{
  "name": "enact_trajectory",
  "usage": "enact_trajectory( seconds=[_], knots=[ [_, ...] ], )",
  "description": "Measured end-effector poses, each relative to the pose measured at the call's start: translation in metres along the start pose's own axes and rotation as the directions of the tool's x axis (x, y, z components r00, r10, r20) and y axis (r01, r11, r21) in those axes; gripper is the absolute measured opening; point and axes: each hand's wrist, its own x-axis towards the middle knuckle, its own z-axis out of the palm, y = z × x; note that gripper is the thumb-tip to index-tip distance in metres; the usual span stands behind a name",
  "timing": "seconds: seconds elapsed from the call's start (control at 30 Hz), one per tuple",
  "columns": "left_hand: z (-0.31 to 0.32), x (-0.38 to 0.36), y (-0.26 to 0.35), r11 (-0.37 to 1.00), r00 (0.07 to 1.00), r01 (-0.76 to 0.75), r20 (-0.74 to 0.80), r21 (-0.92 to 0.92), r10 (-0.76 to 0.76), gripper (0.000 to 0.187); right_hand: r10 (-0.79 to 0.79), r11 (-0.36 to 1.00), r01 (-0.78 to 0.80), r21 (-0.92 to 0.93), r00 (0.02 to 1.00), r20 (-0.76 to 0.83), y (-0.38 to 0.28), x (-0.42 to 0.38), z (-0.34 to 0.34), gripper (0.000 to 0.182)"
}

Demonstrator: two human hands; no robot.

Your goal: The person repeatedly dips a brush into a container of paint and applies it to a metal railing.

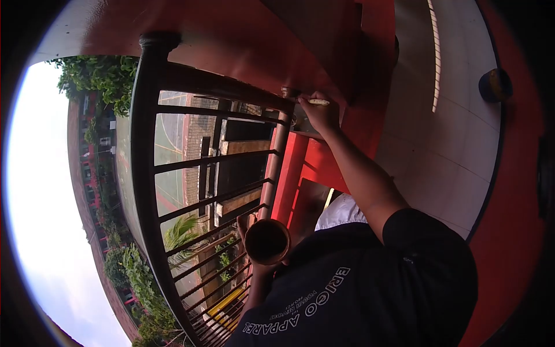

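Note:
My right hand [319, 115] is closed on a paintbrush, whose pale handle end [319, 102] sticks out past the fingers. Its bristles are hidden behind the fingers. That hand is close to the end of the metal railing [281, 139], where it meets the red wall [312, 69]. My left hand [264, 272] is wrapped around a brown cup-like container [267, 242], in front of the railing bars. The container's mouth faces the camera, and its inside is dark.
The view lies on its side, with sky at the left. A tiled floor [442, 150] spreads at the right, bearing a dark blue pot [495, 85]. Red ledges [292, 173] stand beside the railing. Beyond the bars are a court [167, 130], trees [104, 81] and a long building [78, 144].

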Motion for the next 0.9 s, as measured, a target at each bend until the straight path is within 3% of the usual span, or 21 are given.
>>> enact_trajectory(
  seconds=[0.07,0.1,0.23,0.33,0.37,0.47,0.5,0.6,0.63,0.73,0.83,0.9],
  knots=[
    [0.003,0.0,0.011,0.997,0.998,0.058,-0.023,-0.06,-0.06,0.125,-0.041,0.991,0.053,-0.123,0.995,0.093,-0.002,0.006,-0.007,0.03],
    [0.003,0.001,0.014,0.997,0.998,0.051,-0.03,-0.064,-0.053,0.122,0.087,0.995,-0.08,-0.062,0.989,0.123,-0.003,0.007,-0.01,0.029],
    [0.002,0.006,0.013,0.998,0.999,-0.044,0.004,0.053,0.044,0.112,0.046,0.992,-0.041,0.122,0.998,-0.037,0.005,-0.002,0.004,0.026],
    [-0.001,0.009,0.015,0.993,0.998,-0.042,0.06,0.11,0.035,0.107,0.12,0.912,-0.136,0.387,0.991,0.067,0.026,-0.021,0.014,0.022],
    [0.001,0.01,0.019,0.994,0.999,-0.033,0.043,0.105,0.029,0.105,0.106,0.933,-0.122,0.339,0.992,0.065,0.017,-0.032,0.002,0.02],
    [0.006,0.018,0.025,0.98,0.991,-0.13,0.006,0.149,0.131,0.097,0.134,0.899,-0.136,0.416,0.99,0.033,0.012,-0.038,-0.009,0.023],
    [0.006,0.018,0.025,0.981,0.992,-0.127,0.02,0.145,0.125,0.096,0.193,0.812,-0.162,0.562,0.981,0.004,0.007,-0.034,-0.01,0.024],
    [0.009,0.015,0.027,0.982,0.992,-0.121,0.066,0.145,0.112,0.093,0.269,0.892,-0.206,0.403,0.958,-0.105,0.037,-0.007,0.021,0.018],
    [0.009,0.017,0.029,0.978,0.99,-0.12,0.096,0.169,0.105,0.092,0.271,0.899,-0.223,0.378,0.96,-0.076,0.029,-0.004,0.022,0.019],
    [0.007,0.02,0.038,0.966,0.986,-0.106,0.153,0.234,0.071,0.089,0.277,0.678,-0.303,0.67,0.949,0.149,-0.005,-0.009,0.015,0.022],
    [0.015,0.01,0.033,0.983,0.996,-0.075,0.051,0.17,0.067,0.088,0.393,0.635,-0.36,0.683,0.912,0.115,-0.019,-0.015,0.0,0.022],
    [0.015,0.009,0.029,0.976,0.995,-0.103,0.038,0.192,0.097,0.088,0.494,0.638,-0.432,0.637,0.865,0.093,0.005,-0.009,0.006,0.022]
  ],
)
